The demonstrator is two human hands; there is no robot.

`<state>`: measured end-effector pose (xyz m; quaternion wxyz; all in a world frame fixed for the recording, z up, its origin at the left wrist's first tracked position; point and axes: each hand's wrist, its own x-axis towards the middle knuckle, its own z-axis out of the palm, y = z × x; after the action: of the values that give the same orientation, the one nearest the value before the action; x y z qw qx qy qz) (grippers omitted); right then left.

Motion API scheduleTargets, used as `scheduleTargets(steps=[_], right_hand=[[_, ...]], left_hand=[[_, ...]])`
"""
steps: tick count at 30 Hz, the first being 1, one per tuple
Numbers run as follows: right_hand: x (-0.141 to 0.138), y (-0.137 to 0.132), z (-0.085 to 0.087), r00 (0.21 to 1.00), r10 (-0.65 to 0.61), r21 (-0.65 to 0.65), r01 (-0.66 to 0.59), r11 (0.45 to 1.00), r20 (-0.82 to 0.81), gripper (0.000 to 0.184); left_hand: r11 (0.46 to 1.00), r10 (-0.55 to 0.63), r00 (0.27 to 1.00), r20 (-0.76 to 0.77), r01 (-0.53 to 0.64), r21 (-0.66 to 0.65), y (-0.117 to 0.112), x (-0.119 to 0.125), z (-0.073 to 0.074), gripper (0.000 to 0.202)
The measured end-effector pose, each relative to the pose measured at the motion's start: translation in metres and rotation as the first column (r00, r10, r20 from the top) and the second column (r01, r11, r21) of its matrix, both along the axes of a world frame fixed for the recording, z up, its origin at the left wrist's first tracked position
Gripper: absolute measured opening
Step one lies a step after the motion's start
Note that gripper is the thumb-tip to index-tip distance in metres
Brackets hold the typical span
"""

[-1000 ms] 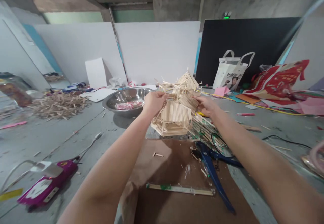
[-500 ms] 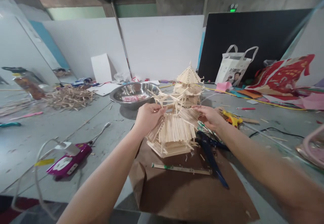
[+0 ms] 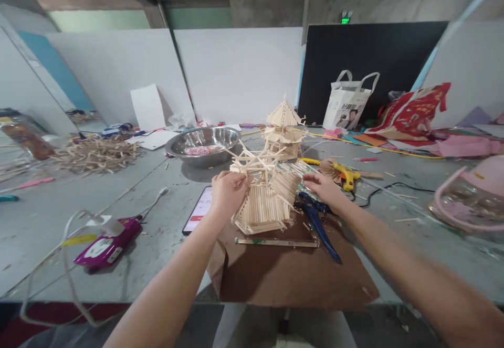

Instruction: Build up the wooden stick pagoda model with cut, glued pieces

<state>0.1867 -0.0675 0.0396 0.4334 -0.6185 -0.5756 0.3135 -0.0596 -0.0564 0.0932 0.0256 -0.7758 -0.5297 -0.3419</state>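
Observation:
A pavilion model made of thin wooden sticks [image 3: 264,206] stands on a brown sheet [image 3: 291,280], its slatted roof panels facing me and loose-looking sticks crossing at its top. My left hand [image 3: 231,193] is closed at the model's upper left edge, thumb and fingers pinching the sticks there. Just off the right slatted panel [image 3: 286,186] is my right hand [image 3: 322,186], its fingers extended and apart, with nothing visible in them. Blue-handled pliers [image 3: 321,230] lie below that hand. In front of the model rests a narrow stick bundle [image 3: 277,242].
Behind stands a taller stick pagoda [image 3: 285,127] beside a steel bowl [image 3: 185,151]. A yellow glue gun [image 3: 346,175] lies right, a phone [image 3: 199,211] left of the model. Farther left are a purple power strip [image 3: 108,248] with cables and a pile of sticks [image 3: 98,154].
My right hand has come away from the right roof panel. The model is turned and tilted, hiding its lower rim. The view has shifted, and the phone now shows beside my left arm.

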Motion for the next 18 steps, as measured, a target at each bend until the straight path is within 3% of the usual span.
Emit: scheduleTargets(steps=[4,8,14,18], right_hand=[[0.010,-0.032,-0.022,0.938,0.017,-0.015,-0.012,1.000,0.346,0.030],[0.004,-0.049,-0.041,0.826,0.049,-0.046,-0.028,0.999,0.561,0.034],[0.006,-0.051,-0.045,0.693,0.050,-0.020,-0.051,0.999,0.719,0.037],[0.017,-0.051,-0.047,0.636,0.038,-0.003,-0.057,0.998,0.771,0.037]], left_hand=[[1.000,0.001,1.000,0.021,-0.001,-0.002,0.001,0.000,-0.001,0.030],[1.000,0.026,0.999,0.048,-0.025,-0.018,0.001,0.001,-0.002,0.030],[1.000,-0.006,0.996,0.090,0.008,-0.013,-0.004,0.000,-0.004,0.024],[0.993,-0.044,0.971,0.235,0.015,0.121,-0.008,-0.007,-0.009,0.021]])
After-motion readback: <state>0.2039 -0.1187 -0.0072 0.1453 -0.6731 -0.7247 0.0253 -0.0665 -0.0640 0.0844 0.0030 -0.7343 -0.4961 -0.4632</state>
